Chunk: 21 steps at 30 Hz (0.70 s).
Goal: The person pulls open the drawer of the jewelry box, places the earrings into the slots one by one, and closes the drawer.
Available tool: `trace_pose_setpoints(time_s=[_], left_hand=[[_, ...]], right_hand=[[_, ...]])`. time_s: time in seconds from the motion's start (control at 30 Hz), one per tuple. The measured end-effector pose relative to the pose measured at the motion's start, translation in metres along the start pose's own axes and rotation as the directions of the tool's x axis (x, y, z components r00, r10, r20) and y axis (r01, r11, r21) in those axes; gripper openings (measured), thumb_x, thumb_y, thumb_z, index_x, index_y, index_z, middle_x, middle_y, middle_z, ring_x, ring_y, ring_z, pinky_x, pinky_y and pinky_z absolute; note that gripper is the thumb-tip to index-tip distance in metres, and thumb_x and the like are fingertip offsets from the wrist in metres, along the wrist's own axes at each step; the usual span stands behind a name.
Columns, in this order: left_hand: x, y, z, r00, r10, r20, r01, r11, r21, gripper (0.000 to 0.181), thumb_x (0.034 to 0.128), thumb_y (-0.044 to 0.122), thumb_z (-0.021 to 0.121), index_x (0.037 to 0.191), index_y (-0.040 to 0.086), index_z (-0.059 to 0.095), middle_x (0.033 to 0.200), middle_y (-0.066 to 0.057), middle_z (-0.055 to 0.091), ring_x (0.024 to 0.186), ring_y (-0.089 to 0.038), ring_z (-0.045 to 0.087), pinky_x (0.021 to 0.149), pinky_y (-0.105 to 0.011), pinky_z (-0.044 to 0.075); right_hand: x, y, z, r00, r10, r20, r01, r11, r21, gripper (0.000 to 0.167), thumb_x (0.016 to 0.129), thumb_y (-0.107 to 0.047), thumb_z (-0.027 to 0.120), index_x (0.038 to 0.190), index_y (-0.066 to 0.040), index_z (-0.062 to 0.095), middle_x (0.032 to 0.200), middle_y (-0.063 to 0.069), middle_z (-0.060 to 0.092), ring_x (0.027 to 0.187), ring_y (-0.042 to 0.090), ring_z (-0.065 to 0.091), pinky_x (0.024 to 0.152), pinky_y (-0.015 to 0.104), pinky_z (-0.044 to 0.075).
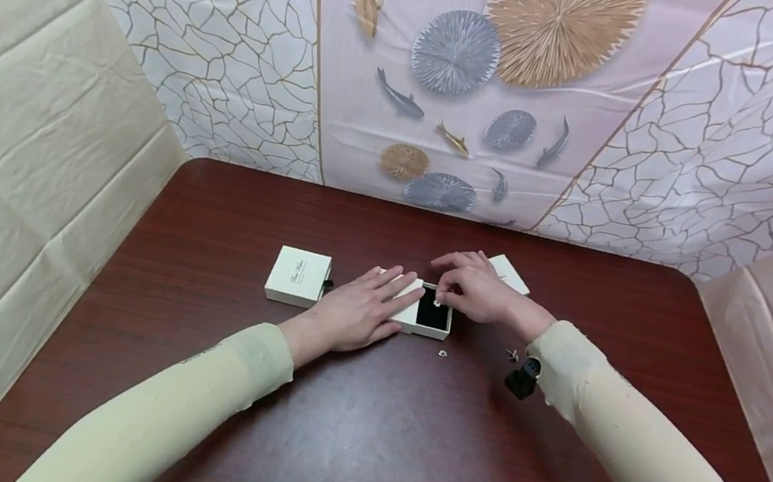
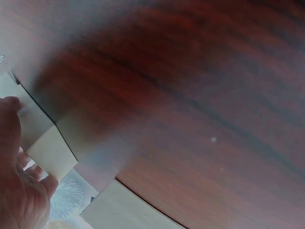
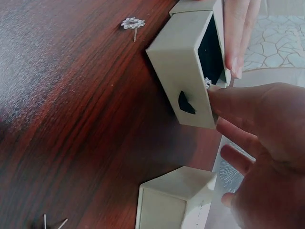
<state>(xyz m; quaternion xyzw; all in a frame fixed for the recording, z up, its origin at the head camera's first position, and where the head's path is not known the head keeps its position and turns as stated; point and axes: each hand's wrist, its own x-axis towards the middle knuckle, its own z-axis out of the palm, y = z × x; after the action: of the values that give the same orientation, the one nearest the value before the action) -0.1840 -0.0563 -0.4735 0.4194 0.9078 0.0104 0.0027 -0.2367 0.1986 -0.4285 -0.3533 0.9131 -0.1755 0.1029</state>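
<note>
Flat over the white sleeve of a small box lies my left hand, its fingers spread; the left wrist view shows that hand along the box side. A black-lined drawer is pulled out on the right, with a dark ribbon tab on its front. My right hand is at the drawer's far right edge, pinching a small sparkling earring over the lining. In the right wrist view, this hand partly covers the drawer's rim.
One closed white box stands left of my left hand. Another white box lies behind my right hand. A loose earring is in front of the drawer, and small metallic pieces lie below my right wrist.
</note>
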Motion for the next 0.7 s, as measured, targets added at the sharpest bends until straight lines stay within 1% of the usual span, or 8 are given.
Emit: trace_pose_setpoints(time_s=[0.07,0.17,0.27,0.43,0.57,0.7], left_hand=[[0.000,0.000,0.000,1.000,0.003,-0.005,-0.003,1.000,0.000,0.064,0.1152,0.043,0.044,0.171,0.015,0.029,0.177,-0.012,0.023,0.164,-0.031,0.021,0.132,-0.047,0.022],[0.000,0.000,0.001,1.000,0.004,-0.010,-0.004,1.000,0.003,0.064,0.1152,0.043,0.044,0.171,0.015,0.030,0.177,-0.012,0.024,0.163,-0.031,0.022,0.132,-0.047,0.022],[0.001,0.000,0.002,1.000,0.004,-0.011,-0.004,1.000,0.007,0.064,0.1151,0.044,0.044,0.170,0.015,0.030,0.177,-0.012,0.024,0.163,-0.031,0.022,0.132,-0.047,0.022],[0.001,0.001,0.003,1.000,0.003,-0.009,-0.003,1.000,0.012,0.064,0.1152,0.044,0.044,0.171,0.015,0.030,0.177,-0.012,0.023,0.163,-0.031,0.022,0.132,-0.047,0.022],[0.001,0.001,0.001,1.000,0.004,-0.008,-0.004,1.000,0.005,0.064,0.1152,0.043,0.044,0.171,0.015,0.029,0.177,-0.012,0.023,0.164,-0.031,0.021,0.132,-0.047,0.022],[0.000,0.002,0.001,1.000,-0.001,-0.002,0.001,1.000,-0.003,0.064,0.1152,0.043,0.045,0.171,0.015,0.029,0.177,-0.013,0.023,0.164,-0.032,0.021,0.132,-0.047,0.022]], right_hand=[[0.000,-0.001,0.001,1.000,0.012,-0.017,-0.012,1.000,-0.015,0.017,0.096,-0.007,0.074,0.081,-0.015,0.075,0.144,0.022,0.061,0.138,0.048,0.048,0.120,0.081,0.016],[0.000,-0.003,0.003,0.999,0.004,-0.052,-0.007,0.999,-0.054,0.017,0.096,-0.008,0.075,0.081,-0.014,0.075,0.143,0.021,0.063,0.138,0.047,0.049,0.121,0.080,0.015],[-0.001,-0.005,0.006,0.995,-0.027,-0.098,0.015,0.992,-0.122,0.015,0.094,-0.007,0.078,0.080,-0.013,0.074,0.140,0.020,0.065,0.140,0.046,0.049,0.122,0.079,0.015],[-0.006,-0.009,0.007,0.985,-0.075,-0.156,0.037,0.972,-0.234,0.011,0.091,-0.008,0.082,0.084,-0.012,0.074,0.138,0.017,0.067,0.144,0.043,0.048,0.125,0.075,0.012],[-0.012,-0.011,0.005,0.979,-0.088,-0.186,0.038,0.966,-0.254,0.013,0.088,-0.008,0.085,0.083,-0.013,0.074,0.138,0.016,0.067,0.144,0.042,0.048,0.127,0.072,0.010],[-0.014,-0.013,0.005,0.980,-0.094,-0.177,0.046,0.965,-0.259,0.018,0.085,-0.007,0.087,0.079,-0.014,0.072,0.139,0.016,0.066,0.145,0.042,0.048,0.127,0.072,0.010]])
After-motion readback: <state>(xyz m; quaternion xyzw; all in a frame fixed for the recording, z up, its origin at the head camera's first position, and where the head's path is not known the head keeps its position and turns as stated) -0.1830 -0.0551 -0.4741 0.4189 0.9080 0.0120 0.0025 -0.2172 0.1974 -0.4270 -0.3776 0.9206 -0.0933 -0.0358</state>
